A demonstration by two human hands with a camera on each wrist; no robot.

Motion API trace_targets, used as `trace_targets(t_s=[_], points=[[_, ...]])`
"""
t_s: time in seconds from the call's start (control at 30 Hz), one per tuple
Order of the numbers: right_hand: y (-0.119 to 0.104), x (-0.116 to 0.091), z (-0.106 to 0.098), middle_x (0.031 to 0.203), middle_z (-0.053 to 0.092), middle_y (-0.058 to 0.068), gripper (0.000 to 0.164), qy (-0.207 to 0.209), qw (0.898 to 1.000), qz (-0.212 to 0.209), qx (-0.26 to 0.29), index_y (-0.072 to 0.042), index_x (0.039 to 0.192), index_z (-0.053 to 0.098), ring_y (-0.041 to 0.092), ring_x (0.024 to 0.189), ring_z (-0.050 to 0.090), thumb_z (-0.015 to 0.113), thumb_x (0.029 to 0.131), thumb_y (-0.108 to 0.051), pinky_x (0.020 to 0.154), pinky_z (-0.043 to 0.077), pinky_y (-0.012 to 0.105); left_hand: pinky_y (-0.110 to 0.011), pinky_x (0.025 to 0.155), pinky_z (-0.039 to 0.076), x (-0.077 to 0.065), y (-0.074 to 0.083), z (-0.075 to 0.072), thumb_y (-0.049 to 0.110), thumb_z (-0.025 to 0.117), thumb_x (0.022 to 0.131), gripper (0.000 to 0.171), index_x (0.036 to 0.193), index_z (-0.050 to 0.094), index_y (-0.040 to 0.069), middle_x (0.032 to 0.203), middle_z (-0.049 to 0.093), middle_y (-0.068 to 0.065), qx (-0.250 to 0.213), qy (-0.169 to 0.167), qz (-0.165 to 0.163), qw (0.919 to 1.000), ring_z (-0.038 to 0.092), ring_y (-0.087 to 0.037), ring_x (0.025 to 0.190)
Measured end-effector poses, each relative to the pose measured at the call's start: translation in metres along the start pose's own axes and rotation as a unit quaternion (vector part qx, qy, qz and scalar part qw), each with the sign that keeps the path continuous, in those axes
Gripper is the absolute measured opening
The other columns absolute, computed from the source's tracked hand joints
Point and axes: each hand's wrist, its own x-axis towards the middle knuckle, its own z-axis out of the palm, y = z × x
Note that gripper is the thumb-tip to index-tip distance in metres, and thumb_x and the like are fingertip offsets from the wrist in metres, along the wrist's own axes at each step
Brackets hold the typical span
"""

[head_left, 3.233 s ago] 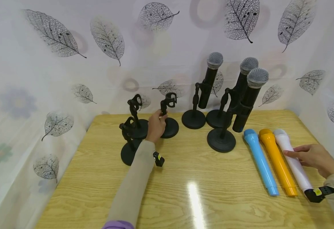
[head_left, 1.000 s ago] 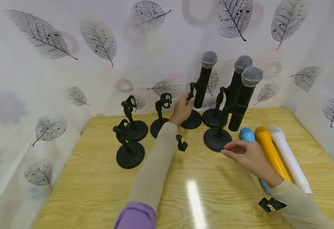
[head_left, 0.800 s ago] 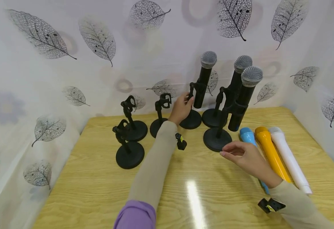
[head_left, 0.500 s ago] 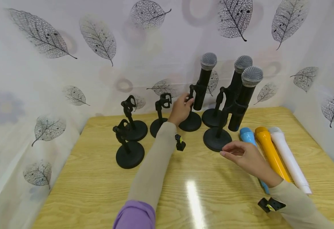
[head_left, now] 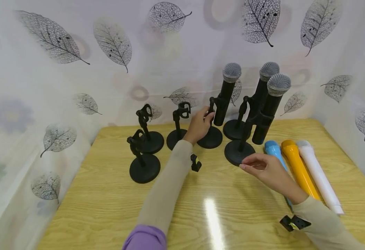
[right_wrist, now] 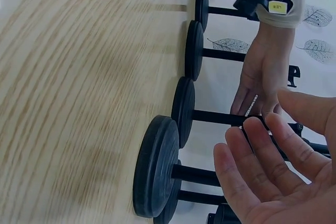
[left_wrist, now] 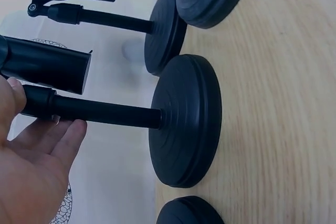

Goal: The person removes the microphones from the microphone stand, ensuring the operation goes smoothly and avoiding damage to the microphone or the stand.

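Note:
My left hand (head_left: 197, 127) grips the upright of a black desktop microphone stand (head_left: 210, 139), thumb and fingers around the pole below its clip. That stand carries a black microphone (head_left: 224, 95) with a silver mesh head, tilted in the clip. In the left wrist view the pole (left_wrist: 110, 113) runs from the fingers to the round base. My right hand (head_left: 273, 175) hovers over the table, holding nothing, fingers loosely bent, fingertips right by the base of the front stand (head_left: 239, 152). This stand holds another black microphone (head_left: 271, 104); a third loaded stand (head_left: 232, 130) is behind it.
Several black stands with vacant clips, such as the front-left one (head_left: 145, 169), occupy the left side. Blue (head_left: 273, 148), orange (head_left: 299, 166) and white (head_left: 318, 173) microphones lie side by side at right, the blue partly hidden by my right hand. A leaf-print cloth (head_left: 176, 62) hangs behind.
My left hand went from an empty stand to the loaded one and has drawn it slightly toward me. My right hand left the white microphone and moved left, then stayed.

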Motion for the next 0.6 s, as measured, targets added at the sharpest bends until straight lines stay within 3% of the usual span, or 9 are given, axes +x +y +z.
trace_targets(t_s=[0.27, 0.47, 0.6], points=[[-0.003, 0.003, 0.003, 0.095, 0.074, 0.004, 0.014, 0.001, 1.000, -0.010, 0.012, -0.005, 0.102, 0.075, 0.011, 0.083, 0.071, 0.076, 0.093, -0.016, 0.073, 0.057, 0.022, -0.039, 0.097, 0.051, -0.014, 0.000, -0.002, 0.031, 0.042, 0.110, 0.035, 0.138, 0.053, 0.014, 0.132, 0.061, -0.006, 0.005, -0.020, -0.006, 0.9998, 0.059, -0.019, 0.126], [-0.005, 0.006, 0.003, 0.095, 0.074, 0.004, 0.013, 0.001, 1.000, -0.019, 0.009, -0.005, 0.102, 0.075, 0.011, 0.083, 0.071, 0.076, 0.093, -0.015, 0.074, 0.056, 0.021, -0.037, 0.078, 0.048, -0.027, 0.001, -0.004, 0.033, 0.042, 0.110, 0.030, 0.127, 0.056, 0.014, 0.110, 0.064, -0.007, 0.011, -0.022, 0.001, 0.9997, 0.062, -0.017, 0.093], [-0.007, 0.007, 0.001, 0.096, 0.074, 0.004, 0.015, 0.000, 1.000, -0.012, 0.002, -0.006, 0.103, 0.075, 0.013, 0.085, 0.071, 0.076, 0.094, -0.018, 0.075, 0.056, 0.021, -0.035, 0.074, 0.045, -0.036, 0.004, -0.006, 0.032, 0.042, 0.110, 0.022, 0.113, 0.055, 0.015, 0.097, 0.062, -0.011, 0.017, -0.027, 0.010, 0.9994, 0.060, -0.019, 0.085]])
